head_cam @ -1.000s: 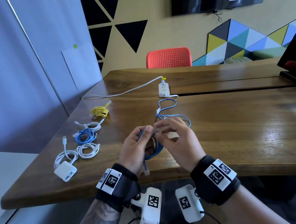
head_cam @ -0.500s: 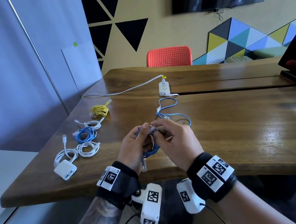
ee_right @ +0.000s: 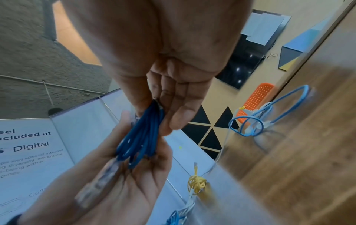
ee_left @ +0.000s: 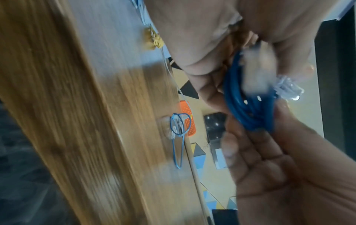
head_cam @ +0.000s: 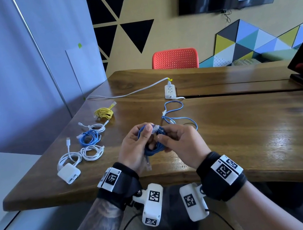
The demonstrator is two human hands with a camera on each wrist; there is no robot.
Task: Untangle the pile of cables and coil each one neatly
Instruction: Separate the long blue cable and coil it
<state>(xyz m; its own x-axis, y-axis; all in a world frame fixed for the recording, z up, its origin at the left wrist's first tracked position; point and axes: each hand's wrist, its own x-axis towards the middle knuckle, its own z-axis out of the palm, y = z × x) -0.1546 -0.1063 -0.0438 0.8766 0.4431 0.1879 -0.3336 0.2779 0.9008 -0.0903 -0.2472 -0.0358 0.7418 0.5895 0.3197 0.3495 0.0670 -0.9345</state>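
- both hands are on the dark blue cable, held up just over the near edge of the bench. left hand has its fingers curled round the coil, thumb on top
- right hand pinches the same coil from the other side, fingers wrapped onto the loops
- head view only gives you a bunched ring between the palms. the right wrist cam shows the coil edge-on, several loops stacked flat, with a clear plug lying across the left palm
- left wrist cam is blurry but catches the second clear plug poking out at the top of the loops
- just past the right hand, a light blue cable lies loose and uncoiled on the bench
- off to the left of the left hand: coiled white cables, a white charger, a blue coil and a yellow bundle farthest out
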